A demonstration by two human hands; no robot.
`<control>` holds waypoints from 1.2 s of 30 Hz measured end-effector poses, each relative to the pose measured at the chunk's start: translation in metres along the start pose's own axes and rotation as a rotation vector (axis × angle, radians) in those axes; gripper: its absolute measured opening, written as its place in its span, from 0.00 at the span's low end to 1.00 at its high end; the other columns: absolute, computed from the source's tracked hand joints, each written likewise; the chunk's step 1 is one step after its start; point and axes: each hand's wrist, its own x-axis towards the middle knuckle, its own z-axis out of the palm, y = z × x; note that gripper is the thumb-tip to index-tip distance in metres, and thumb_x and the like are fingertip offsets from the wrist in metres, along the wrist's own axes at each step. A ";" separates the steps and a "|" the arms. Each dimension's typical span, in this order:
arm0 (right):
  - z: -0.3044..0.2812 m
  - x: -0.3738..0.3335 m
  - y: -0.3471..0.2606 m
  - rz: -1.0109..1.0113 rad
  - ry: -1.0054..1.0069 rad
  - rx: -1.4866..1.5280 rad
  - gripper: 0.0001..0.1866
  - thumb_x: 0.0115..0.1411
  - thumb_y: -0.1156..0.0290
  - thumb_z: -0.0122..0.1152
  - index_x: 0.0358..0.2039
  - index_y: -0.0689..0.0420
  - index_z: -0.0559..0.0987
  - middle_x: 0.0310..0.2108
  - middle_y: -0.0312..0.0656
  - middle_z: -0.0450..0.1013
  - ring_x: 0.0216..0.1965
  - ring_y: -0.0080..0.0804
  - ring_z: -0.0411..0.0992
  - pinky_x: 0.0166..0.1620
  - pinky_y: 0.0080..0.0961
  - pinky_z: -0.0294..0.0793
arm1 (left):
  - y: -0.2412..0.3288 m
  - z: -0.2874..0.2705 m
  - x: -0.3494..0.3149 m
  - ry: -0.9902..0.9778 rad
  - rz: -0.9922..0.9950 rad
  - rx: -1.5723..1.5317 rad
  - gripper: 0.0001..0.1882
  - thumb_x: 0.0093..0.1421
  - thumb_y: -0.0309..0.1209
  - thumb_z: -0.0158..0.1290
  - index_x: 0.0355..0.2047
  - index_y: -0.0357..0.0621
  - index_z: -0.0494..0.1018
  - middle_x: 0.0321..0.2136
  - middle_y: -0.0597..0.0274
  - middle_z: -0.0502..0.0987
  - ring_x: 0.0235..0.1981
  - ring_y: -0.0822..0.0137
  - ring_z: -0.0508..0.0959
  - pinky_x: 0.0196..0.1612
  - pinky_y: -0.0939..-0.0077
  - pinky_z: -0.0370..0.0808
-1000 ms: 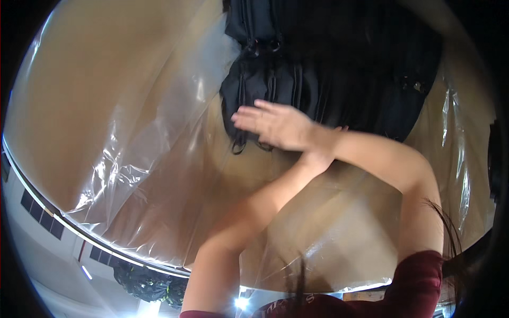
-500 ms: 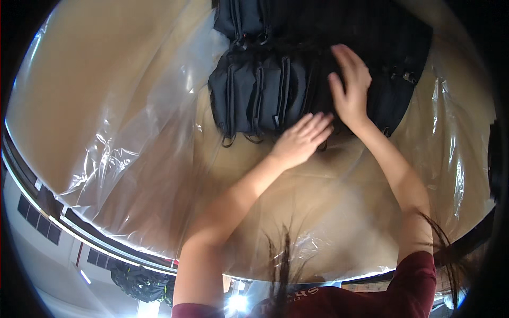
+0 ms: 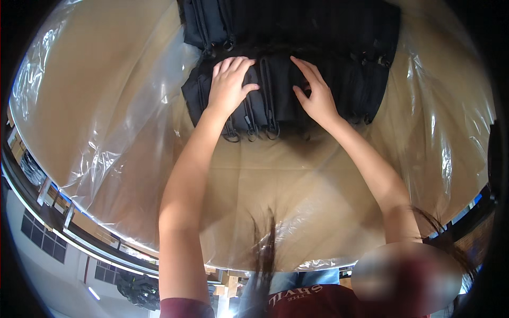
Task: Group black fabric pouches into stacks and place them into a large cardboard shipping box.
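A row of black fabric pouches [image 3: 282, 98] with zippers and small loops along the near edge lies packed side by side. My left hand [image 3: 229, 85] rests over the row's left part, fingers stretched out and thumb apart. Toward the right of the row, my right hand [image 3: 317, 99] is curved with thumb and fingers apart, holding nothing that I can see. Between the two hands a zippered edge stands up. A second group of black fabric pieces [image 3: 302, 21] lies just beyond the row, and dark folds hide where one piece ends and another begins.
Clear plastic film [image 3: 101, 159] with shiny wrinkles covers the brown, cardboard-like surface [image 3: 249, 185] under the pouches. Metal framing [image 3: 69, 214] runs outside its lower left rim. A dark bundle [image 3: 139, 289] is visible beyond that.
My left hand has moved left and farther away, from the row's near edge onto its left part. My right hand has shifted left in the picture, as have the black pouches.
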 end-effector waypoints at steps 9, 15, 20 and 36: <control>0.010 -0.019 0.006 0.268 0.074 -0.168 0.40 0.54 0.60 0.59 0.66 0.46 0.53 0.56 0.52 0.56 0.46 0.57 0.70 0.47 0.41 0.73 | 0.000 0.007 -0.002 0.008 0.046 -0.103 0.16 0.46 0.37 0.63 0.35 0.47 0.77 0.46 0.66 0.77 0.57 0.59 0.67 0.63 0.57 0.51; 0.010 -0.037 -0.001 0.358 0.024 -0.151 0.44 0.52 0.66 0.62 0.67 0.43 0.50 0.53 0.50 0.61 0.42 0.45 0.71 0.47 0.35 0.72 | 0.034 0.005 -0.002 0.113 0.049 -0.073 0.24 0.55 0.31 0.54 0.53 0.49 0.67 0.59 0.62 0.65 0.63 0.60 0.59 0.65 0.56 0.49; 0.006 -0.025 -0.006 0.316 -0.009 -0.197 0.45 0.50 0.69 0.59 0.67 0.47 0.48 0.48 0.57 0.67 0.45 0.57 0.71 0.48 0.42 0.73 | 0.046 0.013 0.024 0.162 0.112 -0.070 0.24 0.58 0.30 0.48 0.57 0.48 0.64 0.59 0.59 0.64 0.62 0.60 0.62 0.65 0.62 0.52; -0.009 -0.060 0.001 0.572 -0.140 -0.181 0.52 0.50 0.64 0.62 0.68 0.45 0.39 0.57 0.53 0.63 0.57 0.49 0.64 0.58 0.36 0.65 | 0.040 -0.036 -0.015 0.371 -0.141 -0.230 0.19 0.62 0.29 0.45 0.55 0.47 0.67 0.58 0.52 0.65 0.57 0.51 0.65 0.60 0.62 0.60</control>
